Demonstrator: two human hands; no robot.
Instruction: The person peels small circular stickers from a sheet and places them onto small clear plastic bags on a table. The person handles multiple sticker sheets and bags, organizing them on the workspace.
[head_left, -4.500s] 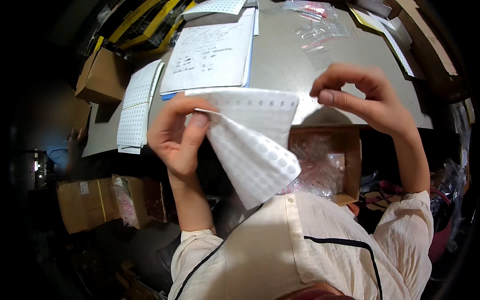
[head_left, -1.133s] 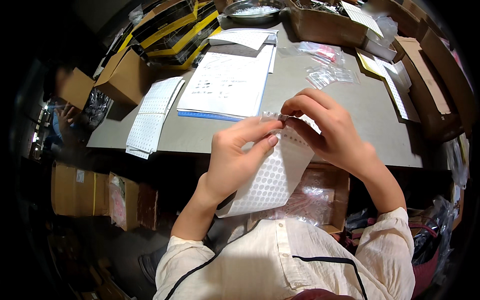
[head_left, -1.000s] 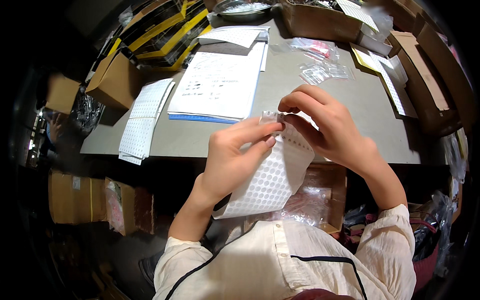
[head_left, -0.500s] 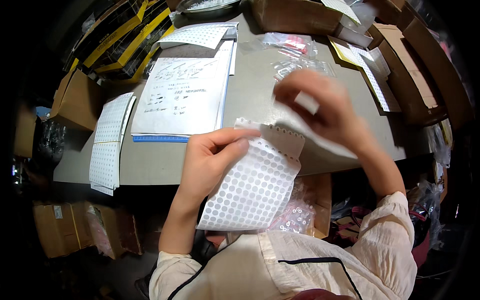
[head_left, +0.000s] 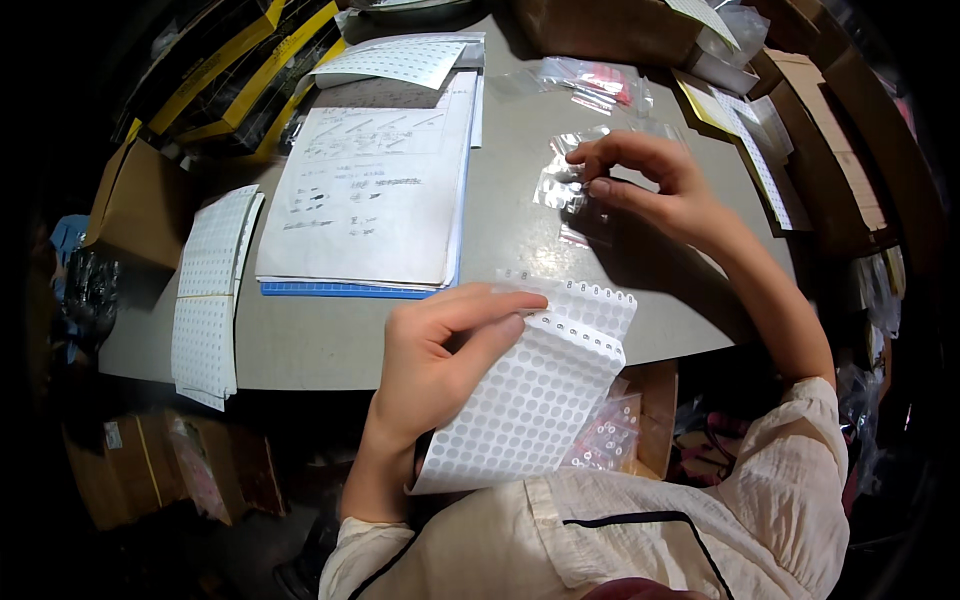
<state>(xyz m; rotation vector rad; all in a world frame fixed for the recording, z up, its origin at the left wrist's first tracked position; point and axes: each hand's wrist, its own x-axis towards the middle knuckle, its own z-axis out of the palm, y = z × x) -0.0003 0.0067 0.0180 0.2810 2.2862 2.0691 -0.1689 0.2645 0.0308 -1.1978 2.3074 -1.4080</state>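
Note:
My left hand (head_left: 450, 350) pinches a white sheet of round grey stickers (head_left: 510, 410) between thumb and forefinger near its top edge. Small printed digits run along that edge, where a strip folds over. Over the table, my right hand (head_left: 650, 185) has its thumb and bent forefinger at a small clear plastic bag (head_left: 558, 190); glare partly blurs the grip. More clear bags, some with red contents (head_left: 605, 85), lie just beyond that hand.
Handwritten papers on a blue clipboard (head_left: 350, 291) lie left of centre. A banded stack of label sheets (head_left: 210, 300) sits farther left. Cardboard boxes (head_left: 605, 30) edge the table's back and right. Below its front edge, a carton (head_left: 655, 420) holds bags of small white rings.
My right hand has moved up and left from above the sheet to the clear bags. One bag now lies nearer to me. My left hand keeps hold of the sticker sheet.

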